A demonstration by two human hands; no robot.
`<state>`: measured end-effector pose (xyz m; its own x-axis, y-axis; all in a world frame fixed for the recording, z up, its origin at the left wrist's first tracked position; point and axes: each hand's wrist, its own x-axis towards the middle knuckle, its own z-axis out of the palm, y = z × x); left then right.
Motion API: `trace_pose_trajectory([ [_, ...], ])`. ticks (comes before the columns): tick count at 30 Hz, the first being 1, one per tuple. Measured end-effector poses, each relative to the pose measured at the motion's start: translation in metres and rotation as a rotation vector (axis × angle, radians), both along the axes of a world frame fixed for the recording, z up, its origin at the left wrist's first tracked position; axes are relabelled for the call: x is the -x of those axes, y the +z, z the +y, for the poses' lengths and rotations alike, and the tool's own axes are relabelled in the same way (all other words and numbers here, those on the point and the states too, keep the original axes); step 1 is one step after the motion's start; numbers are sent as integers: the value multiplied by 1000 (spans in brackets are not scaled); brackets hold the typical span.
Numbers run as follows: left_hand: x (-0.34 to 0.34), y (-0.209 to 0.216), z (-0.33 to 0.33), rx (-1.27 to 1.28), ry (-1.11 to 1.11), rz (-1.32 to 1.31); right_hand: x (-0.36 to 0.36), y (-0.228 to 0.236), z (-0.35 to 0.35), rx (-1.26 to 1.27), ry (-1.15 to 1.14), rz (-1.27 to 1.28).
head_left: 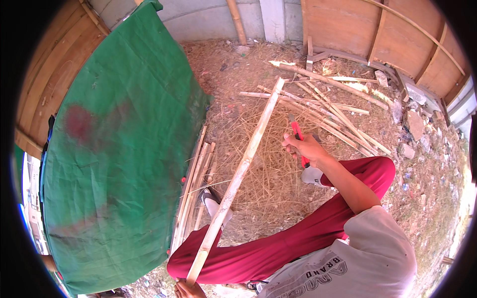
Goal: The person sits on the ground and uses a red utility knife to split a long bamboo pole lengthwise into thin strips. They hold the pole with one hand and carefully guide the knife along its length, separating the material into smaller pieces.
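Observation:
My left hand (pixel 190 289), at the lower edge, is closed around the near end of a long pale bamboo strip (pixel 243 166). The strip slants away from me across my left thigh, its far end past the straw pile. In my right hand (pixel 307 149) is a red utility knife (pixel 296 127), its blade end pointing away from me and its tail showing below the fist. The knife is to the right of the strip, apart from it. Thin bamboo shavings (pixel 271 144) lie heaped on the ground beneath both.
More bamboo strips (pixel 343 116) lie crossed beyond my right hand. Several others (pixel 191 191) lie beside a green tarpaulin (pixel 124 149) on the left. Stones (pixel 415 124) and rubble line the right side, below wooden panels (pixel 343 30). My legs, in dark red trousers (pixel 278 238), frame the shavings.

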<state>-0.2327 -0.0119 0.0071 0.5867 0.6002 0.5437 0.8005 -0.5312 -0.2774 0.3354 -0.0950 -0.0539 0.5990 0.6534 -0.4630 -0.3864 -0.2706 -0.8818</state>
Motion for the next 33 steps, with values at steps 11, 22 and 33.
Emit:
trace_pose_trajectory([
  [11, -13, 16, -10, 13, -76, 45, 54, 38, 39, -288, -293, 304],
  [22, -30, 23, 2, -68, 178, -16, 44, 33, 51, -321, -385, 281],
  [33, -8, -129, -24, 390, 394, -1068, -12, 57, 23, -781, -615, 137],
])
